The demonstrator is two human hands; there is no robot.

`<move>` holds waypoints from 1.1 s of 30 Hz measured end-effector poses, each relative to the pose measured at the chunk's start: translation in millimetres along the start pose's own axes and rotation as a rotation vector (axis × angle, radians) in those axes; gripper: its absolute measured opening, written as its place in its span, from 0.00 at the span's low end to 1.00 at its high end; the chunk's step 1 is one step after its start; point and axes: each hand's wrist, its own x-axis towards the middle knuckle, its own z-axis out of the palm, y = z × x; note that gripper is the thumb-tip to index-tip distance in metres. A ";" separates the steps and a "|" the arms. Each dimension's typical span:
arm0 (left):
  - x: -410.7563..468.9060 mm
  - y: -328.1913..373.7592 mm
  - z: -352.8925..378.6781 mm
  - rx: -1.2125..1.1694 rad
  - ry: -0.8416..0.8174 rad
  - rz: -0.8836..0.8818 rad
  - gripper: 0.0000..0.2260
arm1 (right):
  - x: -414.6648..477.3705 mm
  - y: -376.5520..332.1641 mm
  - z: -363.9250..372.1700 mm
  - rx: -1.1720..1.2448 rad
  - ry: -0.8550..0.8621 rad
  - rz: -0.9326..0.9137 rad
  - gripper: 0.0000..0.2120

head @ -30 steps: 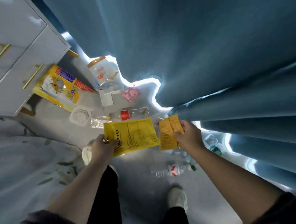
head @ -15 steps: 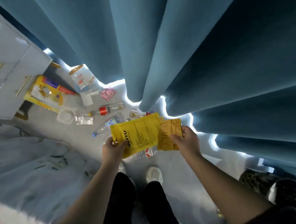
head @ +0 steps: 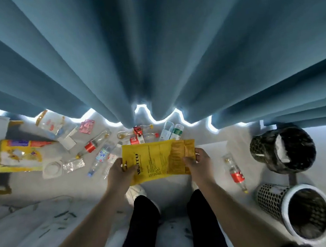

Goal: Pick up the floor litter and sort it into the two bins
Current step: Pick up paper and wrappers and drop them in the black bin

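Yellow packaging bag (head: pixel 150 163), flat and printed, hangs in the air above the grey floor. The left hand (head: pixel 119 174) pinches its left edge between thumb and curled fingers, and the right hand (head: pixel 198 164) pinches a crinkled orange pouch (head: pixel 179 158) overlapping the bag's right edge. Both look like thin, limp film: light, probably slippery, not fragile, so an edge pinch should serve. Clear plastic bottles (head: pixel 101 156) lie along the blue curtain (head: pixel 151 54); a black mesh bin (head: pixel 261 147) and a white perforated bin (head: pixel 270 198) stand well off to the right.

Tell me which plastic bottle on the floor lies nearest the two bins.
The clear red-labelled bottle lying alone beside the black mesh bin; the other bottles cluster under the blue curtain.
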 end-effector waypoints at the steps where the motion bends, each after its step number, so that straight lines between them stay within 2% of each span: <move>1: -1.7 4.1 5.5 0.030 -0.017 0.015 0.09 | -0.5 7.4 -7.2 0.017 0.021 0.014 0.12; 5: -10.4 21.8 47.2 0.108 -0.079 0.060 0.09 | 6.2 39.1 -44.1 0.096 0.073 0.076 0.10; 9: -27.4 38.4 118.3 0.136 -0.117 0.086 0.11 | 26.2 72.9 -104.6 0.154 0.128 0.109 0.11; 16: -77.2 75.3 285.2 0.104 -0.195 0.091 0.11 | 75.7 146.0 -261.2 0.197 0.233 0.163 0.13; 23: -103.2 106.4 459.3 0.272 -0.300 0.171 0.10 | 124.7 232.2 -397.8 0.309 0.445 0.223 0.10; 28: -104.7 120.3 580.6 0.315 -0.334 0.194 0.09 | 166.9 302.2 -464.9 0.398 0.526 0.322 0.10; 33: -94.6 126.5 676.1 0.285 -0.302 0.201 0.08 | 205.8 355.8 -499.3 0.450 0.508 0.362 0.09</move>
